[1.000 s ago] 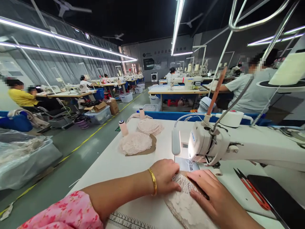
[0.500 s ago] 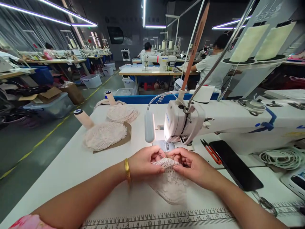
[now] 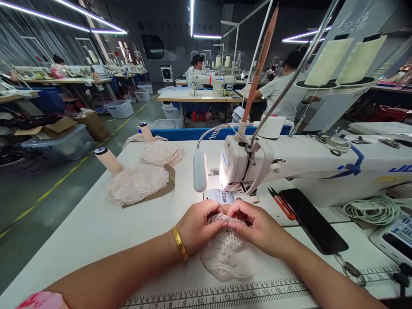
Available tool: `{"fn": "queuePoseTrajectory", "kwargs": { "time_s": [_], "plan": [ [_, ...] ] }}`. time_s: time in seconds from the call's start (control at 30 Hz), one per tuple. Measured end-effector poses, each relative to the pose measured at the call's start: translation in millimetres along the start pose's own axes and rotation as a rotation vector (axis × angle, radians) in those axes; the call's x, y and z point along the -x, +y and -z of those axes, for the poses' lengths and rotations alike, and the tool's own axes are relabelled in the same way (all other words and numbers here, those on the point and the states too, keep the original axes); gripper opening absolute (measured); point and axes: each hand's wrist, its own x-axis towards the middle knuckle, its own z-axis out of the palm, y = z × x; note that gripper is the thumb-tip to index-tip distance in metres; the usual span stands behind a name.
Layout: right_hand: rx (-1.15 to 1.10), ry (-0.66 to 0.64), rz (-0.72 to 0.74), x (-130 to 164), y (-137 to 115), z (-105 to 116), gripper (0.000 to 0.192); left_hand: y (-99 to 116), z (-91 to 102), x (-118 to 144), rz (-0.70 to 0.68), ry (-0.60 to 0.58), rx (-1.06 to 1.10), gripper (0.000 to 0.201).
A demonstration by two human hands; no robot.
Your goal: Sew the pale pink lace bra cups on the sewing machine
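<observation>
Openwork lace piece — cloth, matt; glossy gold-metal bangle; smooth white table.

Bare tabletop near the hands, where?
Free: white table left of the left hand, below the lace stack. Crowded: right of the right hand, with red snips, black phone, coiled cable. Lace piece covers the front centre.

left wrist: gold bangle | left sleeve: pink floral

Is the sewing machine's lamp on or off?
On: the white sewing machine has a bright glow under its head, lighting the needle plate beyond both hands.
</observation>
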Motion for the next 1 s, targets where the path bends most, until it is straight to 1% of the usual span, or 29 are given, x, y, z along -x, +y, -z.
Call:
{"fn": "queuePoseTrajectory", "kwargs": {
  "time_s": [0.07,0.17,0.27,0.37,0.43,0.53,0.63,0.73,0.8,0.9,1.0],
  "plan": [
    [0.119,0.055,0.072,1.1,-1.3,-1.8,0.013,-0.2,-1.6,1.1,-0.059,0.049,-0.028,0.024],
    [0.192,0.088,0.162,3.1,1.1,-3.8,0.013,1.1,-2.7,2.5,-0.153,0.116,-0.053,0.021],
    [0.18,0.124,0.158,4.2,4.6,-5.7,0.012,2.9,-4.3,3.7,-0.217,0.159,-0.059,0.017],
    [0.171,0.134,0.147,4.4,5.1,-7.9,0.008,4.1,-6.4,4.6,-0.251,0.165,-0.03,0.013],
    [0.175,0.133,0.173,4.6,4.4,-9.4,0.01,4.7,-7.8,5.0,-0.243,0.163,0.003,0.012],
    [0.192,0.156,0.21,5.1,4.5,-11.5,0.016,6.0,-9.4,5.4,-0.182,0.165,0.035,0.01],
    [0.224,0.193,0.264,5.2,6.6,-12.7,0.017,7.7,-10.5,4.8,-0.112,0.174,0.078,0.007],
    [0.239,0.221,0.328,4.5,8.4,-13.2,0.015,9.0,-10.8,3.2,-0.069,0.17,0.122,0.009],
    [0.254,0.231,0.338,3.8,8.6,-13.3,0.015,9.2,-10.5,2.1,-0.076,0.163,0.117,0.008],
    [0.287,0.248,0.323,3.0,7.3,-13.2,0.017,8.7,-9.6,1.1,-0.122,0.163,0.102,0.002],
    [0.308,0.26,0.287,2.7,5.1,-13.0,0.018,7.8,-8.2,1.4,-0.138,0.161,0.1,0.007]
  ]
}}
